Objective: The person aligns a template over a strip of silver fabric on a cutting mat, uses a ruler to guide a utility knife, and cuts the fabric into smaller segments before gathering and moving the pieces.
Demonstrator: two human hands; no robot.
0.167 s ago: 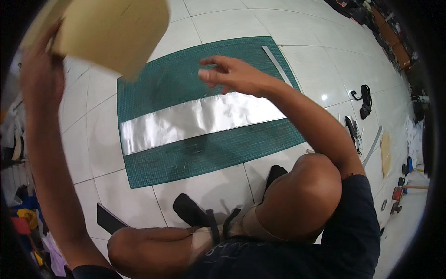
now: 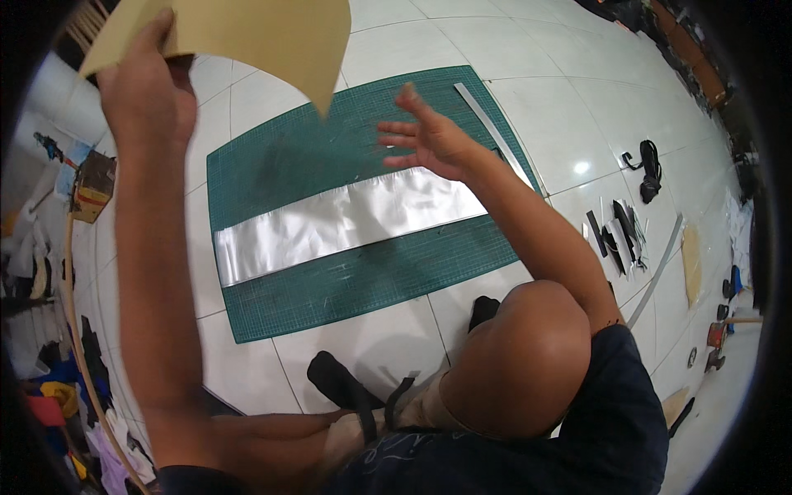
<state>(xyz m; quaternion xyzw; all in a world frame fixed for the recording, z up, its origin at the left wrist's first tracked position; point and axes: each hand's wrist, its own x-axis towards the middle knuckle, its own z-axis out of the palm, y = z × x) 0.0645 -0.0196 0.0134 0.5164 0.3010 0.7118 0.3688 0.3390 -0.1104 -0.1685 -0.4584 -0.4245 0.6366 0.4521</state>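
Note:
My left hand [image 2: 153, 95] is raised at the upper left, closed on the near edge of a tan card sheet [image 2: 247, 33]. The sheet bends a little, with one pointed corner hanging down, and its far part runs out of view. My right hand [image 2: 433, 140] hovers with fingers spread and nothing in them. Below it, a shiny silver strip of sheet material [image 2: 330, 219] lies slantwise across a green cutting mat [image 2: 330, 309] on the floor. A narrow grey strip or ruler [image 2: 487, 120] rests along the mat's right side; my right forearm hides the silver strip's right end.
White floor tiles [image 2: 528, 49] surround the mat. To the right lie a black coiled cord [image 2: 650, 172], dark and pale offcuts [image 2: 623, 235], a long grey strip [image 2: 656, 268] and a tan piece [image 2: 691, 264]. Cloths and a small box [image 2: 95, 186] crowd the left. My bent knee [image 2: 528, 346] is close by.
My left hand, with the card sheet, has moved right and upward in the picture. My right hand has shifted slightly right, its fingers now spread wider. The view has shifted a little.

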